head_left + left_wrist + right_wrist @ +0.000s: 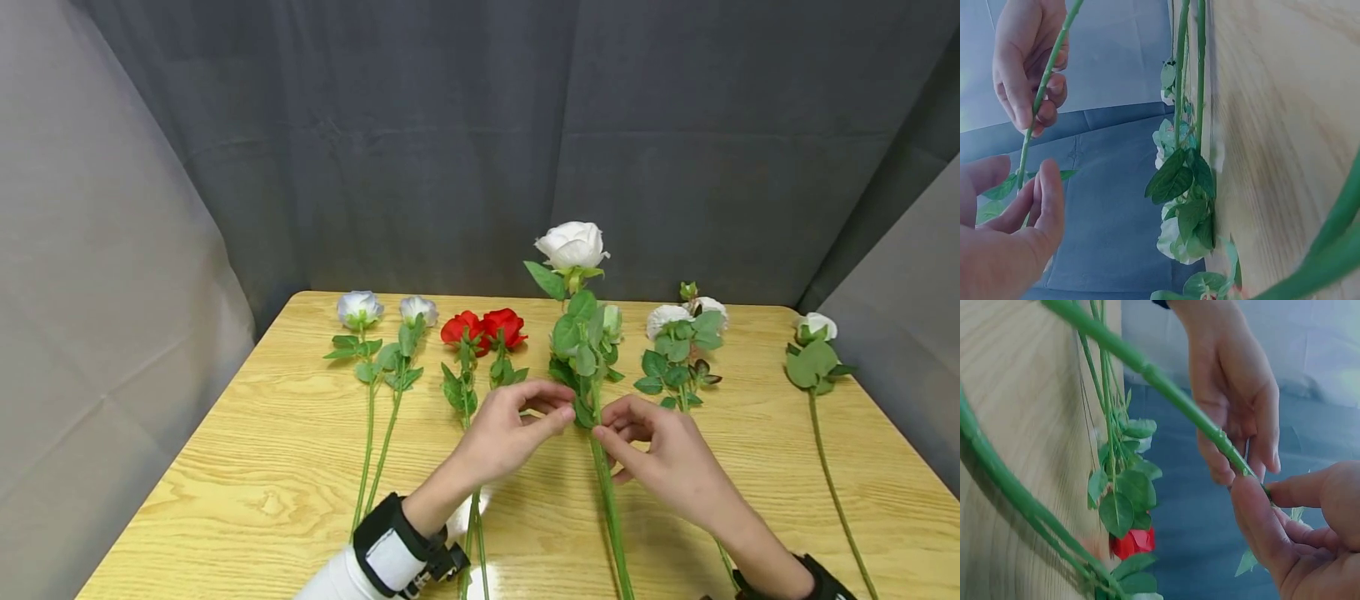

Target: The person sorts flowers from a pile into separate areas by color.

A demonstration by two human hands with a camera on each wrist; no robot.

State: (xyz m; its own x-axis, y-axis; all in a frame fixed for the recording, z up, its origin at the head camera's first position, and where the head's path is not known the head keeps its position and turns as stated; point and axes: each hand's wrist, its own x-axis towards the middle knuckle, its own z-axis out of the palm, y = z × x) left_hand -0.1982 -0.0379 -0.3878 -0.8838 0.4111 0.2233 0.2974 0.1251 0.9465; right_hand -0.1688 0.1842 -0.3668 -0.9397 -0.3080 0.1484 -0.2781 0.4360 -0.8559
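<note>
A white rose [572,244] stands upright above the wooden table [262,467], its long green stem [609,508] running down towards me. My right hand [603,437] pinches the stem between thumb and forefinger just below the leaves [583,350]. In the right wrist view the same pinch [1260,487] shows on the stem [1166,384]. My left hand [564,414] reaches in from the left at the lowest leaves. In the left wrist view its thumb and forefinger [1019,181] lie on either side of the stem [1041,100] with a gap between them.
Other artificial flowers lie in a row on the table: two pale blue roses [360,308], two red roses [483,327], a white pair [678,321] and a single white rose [816,327] at far right. Grey curtains [480,125] enclose the table.
</note>
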